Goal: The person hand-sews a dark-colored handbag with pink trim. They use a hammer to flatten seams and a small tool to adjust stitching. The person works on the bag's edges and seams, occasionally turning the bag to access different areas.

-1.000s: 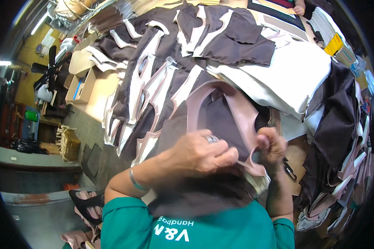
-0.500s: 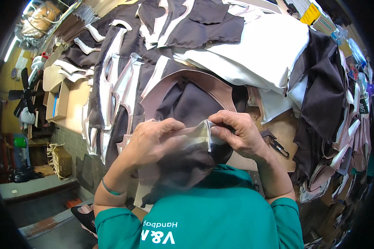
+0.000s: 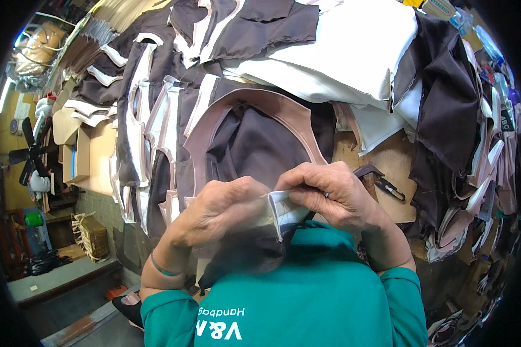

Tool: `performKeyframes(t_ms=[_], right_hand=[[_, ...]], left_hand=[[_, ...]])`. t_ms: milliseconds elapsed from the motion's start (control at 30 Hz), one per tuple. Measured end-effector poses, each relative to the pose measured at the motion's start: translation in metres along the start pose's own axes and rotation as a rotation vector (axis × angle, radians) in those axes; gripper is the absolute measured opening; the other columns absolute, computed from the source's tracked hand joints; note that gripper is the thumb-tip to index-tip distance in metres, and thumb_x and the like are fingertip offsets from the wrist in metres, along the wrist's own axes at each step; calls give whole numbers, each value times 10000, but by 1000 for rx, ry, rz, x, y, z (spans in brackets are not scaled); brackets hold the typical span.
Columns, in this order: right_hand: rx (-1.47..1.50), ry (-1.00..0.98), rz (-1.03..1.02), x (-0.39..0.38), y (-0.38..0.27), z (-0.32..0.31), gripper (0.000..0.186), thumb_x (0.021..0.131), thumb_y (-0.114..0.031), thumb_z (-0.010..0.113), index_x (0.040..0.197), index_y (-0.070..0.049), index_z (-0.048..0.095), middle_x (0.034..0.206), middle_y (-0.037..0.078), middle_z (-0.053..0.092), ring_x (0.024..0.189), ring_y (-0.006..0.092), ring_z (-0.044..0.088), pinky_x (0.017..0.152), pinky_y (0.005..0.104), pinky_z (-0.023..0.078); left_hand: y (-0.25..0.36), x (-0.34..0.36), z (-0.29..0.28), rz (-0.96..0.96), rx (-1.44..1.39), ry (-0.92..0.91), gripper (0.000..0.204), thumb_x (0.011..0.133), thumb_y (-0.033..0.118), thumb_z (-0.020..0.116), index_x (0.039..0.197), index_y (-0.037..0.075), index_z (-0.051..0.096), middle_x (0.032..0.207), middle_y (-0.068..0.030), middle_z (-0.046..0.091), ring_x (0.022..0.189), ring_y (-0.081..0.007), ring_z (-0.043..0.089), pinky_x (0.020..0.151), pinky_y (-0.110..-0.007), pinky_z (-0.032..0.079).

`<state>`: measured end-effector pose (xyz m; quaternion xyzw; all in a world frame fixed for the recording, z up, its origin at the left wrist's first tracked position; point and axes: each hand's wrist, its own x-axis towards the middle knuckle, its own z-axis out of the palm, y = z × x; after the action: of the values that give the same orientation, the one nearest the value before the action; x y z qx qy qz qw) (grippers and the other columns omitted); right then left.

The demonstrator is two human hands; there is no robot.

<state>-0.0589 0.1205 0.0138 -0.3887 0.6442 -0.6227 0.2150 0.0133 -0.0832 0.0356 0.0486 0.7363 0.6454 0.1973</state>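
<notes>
Fabric (image 3: 263,144), its pink trim (image 3: 298,118) apparently already joined, stretches from the surface (image 3: 391,156) to left hand (image 3: 220,205) and right hand (image 3: 330,194), both pinching its pale edge (image 3: 281,203) (finish there cannot be judged). Similar pieces (image 3: 266,34) lie unhandled beyond.

Head camera: the left one of a side-by-side fisheye pair on the person's head, its picture upright and unmirrored.
Green short-sleeved shirt (image 3: 307,295): fills the lower edge, so the lens looks steeply down over the person's own chest.
Bare left grip (image 3: 228,205) and bare right grip (image 3: 327,191): close below the lens, near mid-picture, their forearms rising from the lower part.
Pale wooden worktop (image 3: 400,208): ahead and below, running toward the upper edge as the view tilts forward.
Black-bladed fan (image 3: 32,151): far off at left, showing the wide reach.
Rim: dark, rounded, bending straight edges.
</notes>
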Motion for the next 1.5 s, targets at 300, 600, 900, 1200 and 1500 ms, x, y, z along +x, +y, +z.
performKeyframes(t_ms=[300, 600, 900, 1200, 1500], right_hand=[[26, -22, 40, -1, 5, 7, 102, 799, -7, 536, 890, 12, 579, 767, 93, 611, 664, 161, 605, 610, 256, 468], [-112, 276, -213, -17, 10, 7, 138, 764, -63, 589, 890, -22, 553, 884, 96, 574, 845, 218, 545, 725, 318, 421], [-571, 518, 272, -99, 46, -45, 129, 746, -66, 604, 849, 3, 567, 860, 120, 572, 812, 288, 560, 719, 349, 444], [-1091, 435, 690, -178, 98, -67, 297, 709, -66, 641, 972, -40, 506, 986, 125, 540, 908, 296, 521, 730, 391, 441], [272, 817, 581, -157, 33, -34, 296, 932, -326, 413, 1008, -58, 512, 682, 17, 514, 523, 53, 429, 449, 193, 336]], left_hand=[[-6, 5, 1, 233, 137, -55, 150, 793, 134, 602, 843, -4, 571, 725, -107, 561, 641, -209, 543, 596, -298, 418], [-2, 13, 15, 278, 373, 56, 175, 700, 151, 700, 761, 54, 567, 769, -112, 592, 628, -257, 561, 560, -322, 422], [-6, 16, 15, 358, 48, -21, 199, 623, 17, 678, 642, 43, 481, 935, -133, 595, 682, -140, 561, 562, -221, 420], [-9, 65, 54, 129, 97, -237, 276, 707, 106, 705, 881, 35, 504, 860, -76, 551, 742, -106, 524, 643, -217, 424], [-3, 102, 82, 58, 286, -359, 193, 754, 134, 640, 840, -20, 562, 741, -63, 555, 683, -119, 525, 639, -257, 433]])
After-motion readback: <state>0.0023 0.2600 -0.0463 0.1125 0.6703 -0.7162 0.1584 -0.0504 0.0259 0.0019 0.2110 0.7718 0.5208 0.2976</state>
